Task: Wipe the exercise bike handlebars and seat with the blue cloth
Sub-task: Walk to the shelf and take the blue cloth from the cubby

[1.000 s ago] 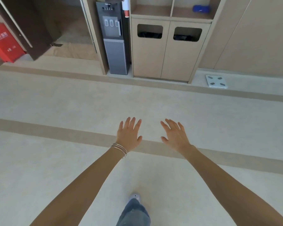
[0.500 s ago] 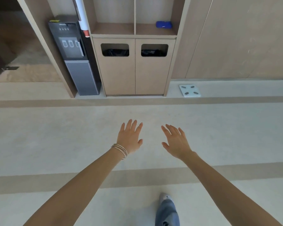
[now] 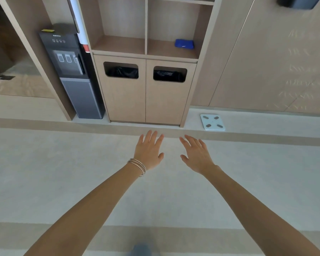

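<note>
The folded blue cloth (image 3: 184,44) lies in the right open compartment of a wooden shelf unit (image 3: 146,24), above the cabinet doors. My left hand (image 3: 149,150), with thin bangles at the wrist, is stretched forward over the floor with fingers spread and empty. My right hand (image 3: 196,153) is beside it, also flat, spread and empty. Both hands are well short of the cloth and lower than it in the view. No exercise bike is in view.
Below the shelf are two cabinet doors with bin openings (image 3: 169,74) lined with black bags. A dark water dispenser (image 3: 72,71) stands to the left. A white bathroom scale (image 3: 212,122) lies on the floor at the right. A doorway opens at the far left.
The view has moved closer to the shelf unit, which is now larger and centred. Both hands stay stretched out and spread, holding nothing.
</note>
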### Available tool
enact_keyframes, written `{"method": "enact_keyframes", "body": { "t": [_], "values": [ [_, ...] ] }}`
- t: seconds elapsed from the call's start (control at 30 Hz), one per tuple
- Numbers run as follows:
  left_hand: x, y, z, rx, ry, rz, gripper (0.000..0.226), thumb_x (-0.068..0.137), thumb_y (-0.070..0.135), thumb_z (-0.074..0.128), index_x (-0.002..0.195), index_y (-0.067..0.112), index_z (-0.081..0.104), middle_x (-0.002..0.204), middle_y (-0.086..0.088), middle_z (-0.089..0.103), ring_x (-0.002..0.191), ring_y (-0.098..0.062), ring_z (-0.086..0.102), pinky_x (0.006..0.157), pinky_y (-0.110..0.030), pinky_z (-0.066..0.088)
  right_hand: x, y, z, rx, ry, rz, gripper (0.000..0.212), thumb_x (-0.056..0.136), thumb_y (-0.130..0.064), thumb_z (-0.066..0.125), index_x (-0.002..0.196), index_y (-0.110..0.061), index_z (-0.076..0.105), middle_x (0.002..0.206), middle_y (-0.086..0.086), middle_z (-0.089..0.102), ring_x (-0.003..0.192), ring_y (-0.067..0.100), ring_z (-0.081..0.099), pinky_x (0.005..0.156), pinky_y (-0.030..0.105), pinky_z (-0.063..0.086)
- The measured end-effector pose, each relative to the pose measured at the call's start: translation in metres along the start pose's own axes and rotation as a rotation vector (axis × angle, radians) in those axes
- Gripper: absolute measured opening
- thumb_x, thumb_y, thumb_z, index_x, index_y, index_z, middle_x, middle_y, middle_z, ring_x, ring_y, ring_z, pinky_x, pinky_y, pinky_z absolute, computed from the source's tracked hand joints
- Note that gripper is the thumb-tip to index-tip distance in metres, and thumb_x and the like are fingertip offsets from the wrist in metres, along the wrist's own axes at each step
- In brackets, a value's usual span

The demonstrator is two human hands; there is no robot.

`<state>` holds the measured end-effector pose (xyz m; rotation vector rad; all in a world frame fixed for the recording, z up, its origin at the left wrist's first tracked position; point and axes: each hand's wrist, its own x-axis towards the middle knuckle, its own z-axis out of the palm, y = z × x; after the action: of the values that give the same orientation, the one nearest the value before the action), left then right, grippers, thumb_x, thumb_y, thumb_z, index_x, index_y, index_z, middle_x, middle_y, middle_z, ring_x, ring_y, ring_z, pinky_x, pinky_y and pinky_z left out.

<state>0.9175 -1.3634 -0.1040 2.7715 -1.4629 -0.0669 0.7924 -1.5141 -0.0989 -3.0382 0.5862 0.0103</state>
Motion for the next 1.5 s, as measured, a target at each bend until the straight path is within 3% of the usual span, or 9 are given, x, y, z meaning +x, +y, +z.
{"method": "enact_keyframes", "body": {
  "t": [0.63, 1.03, 1.5],
  "values": [
    [0.329, -0.116, -0.027, 0.049, -0.009, 0.101, 0.069, 0.094, 0.044, 0.040, 0.149, 0.018, 0.007, 0.158, -0.009, 0.010, 0.146, -0.028, 0.006, 0.119, -0.047, 0.013, 0.308, 0.086, -0.008, 0.064, 0.013, 0.123, 0.063, 0.095, -0.031, 0.050, 0.149, -0.017, 0.019, 0.157, 0.005, 0.019, 0.144, 0.023, 0.018, 0.118, 0.044, 0.011],
    [0.515, -0.106, -0.018, 0.026, -0.017, 0.130, 0.069, 0.094, 0.043, 0.040, 0.149, 0.017, 0.008, 0.158, -0.009, 0.009, 0.146, -0.029, 0.004, 0.119, -0.048, 0.010, 0.466, 0.199, -0.008, 0.035, 0.000, 0.111, 0.064, 0.096, -0.031, 0.049, 0.149, -0.016, 0.017, 0.158, 0.006, 0.016, 0.144, 0.024, 0.017, 0.118, 0.043, 0.011],
    [0.700, -0.095, -0.036, 0.040, -0.009, 0.034, 0.070, 0.094, 0.043, 0.040, 0.149, 0.020, 0.005, 0.159, -0.010, 0.010, 0.146, -0.028, 0.006, 0.119, -0.048, 0.014, 0.635, 0.311, -0.024, -0.036, 0.034, -0.048, 0.062, 0.095, -0.029, 0.049, 0.148, -0.014, 0.021, 0.157, 0.010, 0.017, 0.145, 0.026, 0.014, 0.117, 0.043, 0.015]
  ]
}}
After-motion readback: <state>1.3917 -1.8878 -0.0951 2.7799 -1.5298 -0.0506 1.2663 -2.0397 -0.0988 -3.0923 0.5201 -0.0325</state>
